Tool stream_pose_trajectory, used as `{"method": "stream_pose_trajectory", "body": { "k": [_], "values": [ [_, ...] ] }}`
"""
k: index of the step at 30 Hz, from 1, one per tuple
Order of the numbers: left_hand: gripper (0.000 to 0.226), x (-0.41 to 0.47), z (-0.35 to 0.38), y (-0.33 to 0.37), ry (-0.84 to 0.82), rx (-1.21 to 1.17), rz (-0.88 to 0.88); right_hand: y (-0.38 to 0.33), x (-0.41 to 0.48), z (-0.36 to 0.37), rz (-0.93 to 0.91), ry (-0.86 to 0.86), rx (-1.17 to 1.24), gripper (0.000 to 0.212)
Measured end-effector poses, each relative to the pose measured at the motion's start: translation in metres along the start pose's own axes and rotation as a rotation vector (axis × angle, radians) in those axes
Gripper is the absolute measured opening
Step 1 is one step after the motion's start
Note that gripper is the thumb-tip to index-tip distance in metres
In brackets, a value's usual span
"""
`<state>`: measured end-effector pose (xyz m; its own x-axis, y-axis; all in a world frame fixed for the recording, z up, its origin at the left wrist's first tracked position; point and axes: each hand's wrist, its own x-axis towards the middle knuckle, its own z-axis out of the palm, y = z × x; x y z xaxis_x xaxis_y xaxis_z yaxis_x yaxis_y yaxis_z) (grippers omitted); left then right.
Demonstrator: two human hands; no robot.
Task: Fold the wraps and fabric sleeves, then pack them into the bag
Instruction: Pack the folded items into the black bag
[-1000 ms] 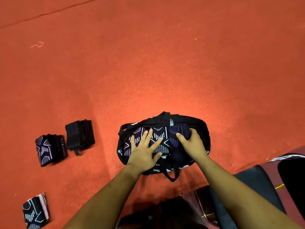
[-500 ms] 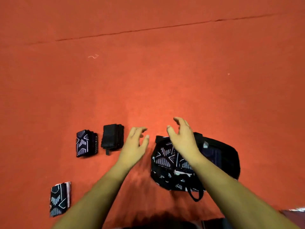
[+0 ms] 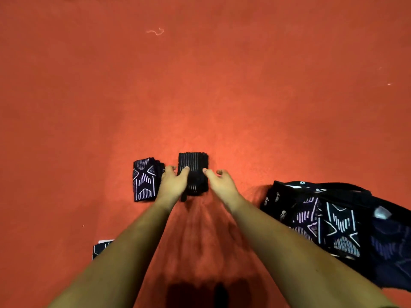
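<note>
1. My left hand [image 3: 172,185] pinches the left edge of a folded black ribbed wrap [image 3: 195,162], a small fabric rectangle with thin pale lines. The thumb lies across its top and the fingers curl down at its side.
2. My right hand [image 3: 222,185] is at the wrap's right edge. The thumb tip touches the fabric and the other fingers are loosely curled just off it. I cannot tell whether this hand actually grips.
3. The wrap lies flat on the red carpet [image 3: 222,96], between my two hands.
4. Just outside my left hand lies a folded black fabric sleeve [image 3: 144,181] printed with white and purple geometric lines. It sits close beside the wrap, with my fingers in the gap.
5. Well to the outside of my right forearm lies the black fabric bag [image 3: 338,221] with the same white and purple print. Its mouth gapes open, with patterned cloth showing inside.
6. Another folded patterned piece [image 3: 99,250] peeks out beside my left forearm, mostly hidden.
7. Far ahead of my hands a pale loose thread [image 3: 155,31] lies on the carpet.
</note>
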<state>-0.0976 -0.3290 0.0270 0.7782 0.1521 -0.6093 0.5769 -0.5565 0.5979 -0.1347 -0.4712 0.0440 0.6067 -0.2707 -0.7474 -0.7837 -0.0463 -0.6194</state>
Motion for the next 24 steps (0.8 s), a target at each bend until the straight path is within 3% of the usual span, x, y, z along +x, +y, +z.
{"method": "stream_pose_trajectory", "body": {
  "k": [2, 5, 7, 9, 12, 17, 20, 24],
  "values": [
    [0.068, 0.02, 0.009, -0.011, -0.02, -0.05, -0.061, 0.007, 0.019, 0.017, 0.031, -0.017, 0.029, 0.074],
    [0.067, 0.037, 0.019, -0.024, -0.09, -0.185, -0.149, 0.016, 0.039, 0.036, 0.06, -0.013, 0.057, 0.06],
    [0.082, 0.046, 0.027, -0.034, -0.135, -0.331, -0.225, 0.023, 0.048, 0.05, 0.077, 0.019, 0.084, 0.06],
    [0.095, 0.068, 0.042, -0.063, -0.173, -0.381, -0.25, 0.038, 0.066, 0.062, 0.069, 0.074, 0.041, 0.087],
    [0.089, 0.075, 0.052, -0.076, -0.183, -0.369, -0.258, 0.07, 0.102, 0.072, 0.069, 0.106, 0.0, 0.118],
    [0.05, 0.028, 0.041, -0.055, -0.186, -0.426, -0.226, 0.057, 0.078, 0.055, 0.059, 0.069, -0.026, 0.065],
    [0.034, -0.003, 0.037, -0.054, -0.237, -0.543, -0.2, 0.046, 0.041, 0.041, 0.029, -0.033, 0.135, 0.027],
    [0.039, -0.046, 0.024, -0.033, -0.328, -0.75, -0.165, 0.038, -0.011, 0.016, -0.045, -0.119, 0.253, 0.019]
  ]
}}
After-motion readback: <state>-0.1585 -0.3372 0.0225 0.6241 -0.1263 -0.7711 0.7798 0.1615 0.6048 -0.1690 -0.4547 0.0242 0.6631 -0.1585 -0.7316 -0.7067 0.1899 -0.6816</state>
